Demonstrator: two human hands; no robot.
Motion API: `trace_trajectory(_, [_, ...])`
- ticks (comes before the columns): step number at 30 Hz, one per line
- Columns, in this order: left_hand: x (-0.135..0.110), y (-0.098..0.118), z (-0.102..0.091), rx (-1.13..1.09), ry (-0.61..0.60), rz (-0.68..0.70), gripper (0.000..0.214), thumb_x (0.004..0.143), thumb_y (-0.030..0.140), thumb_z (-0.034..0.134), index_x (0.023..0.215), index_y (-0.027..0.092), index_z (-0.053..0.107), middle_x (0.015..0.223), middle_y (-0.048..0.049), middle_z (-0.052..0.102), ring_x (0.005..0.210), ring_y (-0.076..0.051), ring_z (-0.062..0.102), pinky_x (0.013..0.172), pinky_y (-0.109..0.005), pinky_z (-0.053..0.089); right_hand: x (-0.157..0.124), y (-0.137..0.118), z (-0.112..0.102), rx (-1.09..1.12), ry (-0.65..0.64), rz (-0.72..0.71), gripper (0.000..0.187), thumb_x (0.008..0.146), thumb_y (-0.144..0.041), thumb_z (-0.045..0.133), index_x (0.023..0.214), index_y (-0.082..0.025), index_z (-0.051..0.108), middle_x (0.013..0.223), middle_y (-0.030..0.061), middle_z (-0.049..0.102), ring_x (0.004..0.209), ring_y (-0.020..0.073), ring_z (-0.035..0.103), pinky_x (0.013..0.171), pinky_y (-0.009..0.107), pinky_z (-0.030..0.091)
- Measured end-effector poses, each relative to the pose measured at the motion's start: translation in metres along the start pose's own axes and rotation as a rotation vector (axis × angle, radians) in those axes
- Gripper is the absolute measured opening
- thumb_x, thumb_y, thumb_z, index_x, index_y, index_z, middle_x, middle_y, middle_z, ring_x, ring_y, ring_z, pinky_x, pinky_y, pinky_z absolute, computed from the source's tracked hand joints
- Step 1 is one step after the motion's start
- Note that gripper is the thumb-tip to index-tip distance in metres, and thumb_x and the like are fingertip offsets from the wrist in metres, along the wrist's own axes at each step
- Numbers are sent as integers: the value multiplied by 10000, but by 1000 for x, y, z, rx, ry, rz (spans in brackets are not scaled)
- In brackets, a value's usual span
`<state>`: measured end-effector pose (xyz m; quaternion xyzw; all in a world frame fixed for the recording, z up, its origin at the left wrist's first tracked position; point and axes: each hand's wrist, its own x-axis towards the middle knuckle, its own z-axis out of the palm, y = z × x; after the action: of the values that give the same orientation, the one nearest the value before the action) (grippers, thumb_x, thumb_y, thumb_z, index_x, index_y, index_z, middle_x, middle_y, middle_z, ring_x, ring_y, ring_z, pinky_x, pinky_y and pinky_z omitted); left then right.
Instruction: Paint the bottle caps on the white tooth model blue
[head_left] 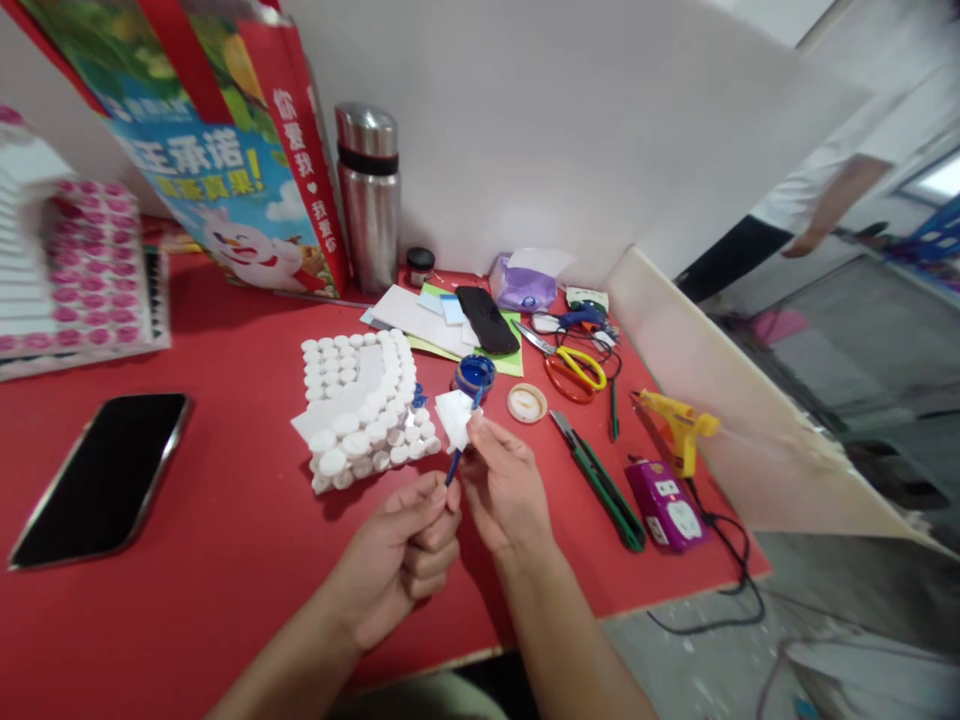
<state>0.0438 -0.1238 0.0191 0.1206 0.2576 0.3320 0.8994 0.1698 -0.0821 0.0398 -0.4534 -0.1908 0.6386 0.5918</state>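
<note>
My left hand (420,545) is closed round the lower end of a thin blue paintbrush (453,468), which points up and away from me. My right hand (514,485) pinches a crumpled white tissue (454,420) against the brush's upper part; its fingers partly hide the brush. Just beyond the tissue stands an uncapped jar of blue paint (475,374), its round lid (527,403) lying to the right. Left of my hands sits a small white structure (352,395) covered in round white discs, with a blue patch on its right side.
A phone (105,478) lies on the red table (247,600) at left. Scissors (574,368), a green box cutter (600,485), a yellow glue gun (679,425) and a purple box (666,505) with a cable lie right. A steel flask (369,215) and bag (247,150) stand behind. A person (810,210) is beyond the partition.
</note>
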Motion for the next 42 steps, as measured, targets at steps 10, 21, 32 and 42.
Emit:
trace_trajectory(10, [-4,-3,-2,225,156,87,440,882,534,820,860,217,514,596,106,301,464,-56,125,418,-168,114,2,-1,5,-12,22,-78,277,638,-407,979,762,-217,820,714,16,734,696,164,624,674,300,521])
trace_trajectory(21, [-1,-5,1,840,403,338,182,1001,391,630,985,209,641,694,-7,528,566,-168,436,560,-253,308,7,5,3,15,168,-184,306,597,-418,982,701,-201,793,709,-8,708,690,121,569,679,258,494])
trace_trajectory(32, [2,10,2,-60,-93,2,303,903,370,829,851,165,611,521,117,225,481,-70,106,430,-171,172,9,-14,-7,21,21,-9,416,511,-416,1055,658,-162,761,618,-43,591,595,58,461,544,182,379])
trace_trajectory(42, [0,-2,2,1307,523,534,354,1058,432,422,973,190,667,746,-56,633,707,-218,587,679,-308,381,9,-6,-1,-19,147,-138,387,534,-430,1012,658,-181,743,620,-39,592,606,77,498,576,215,446])
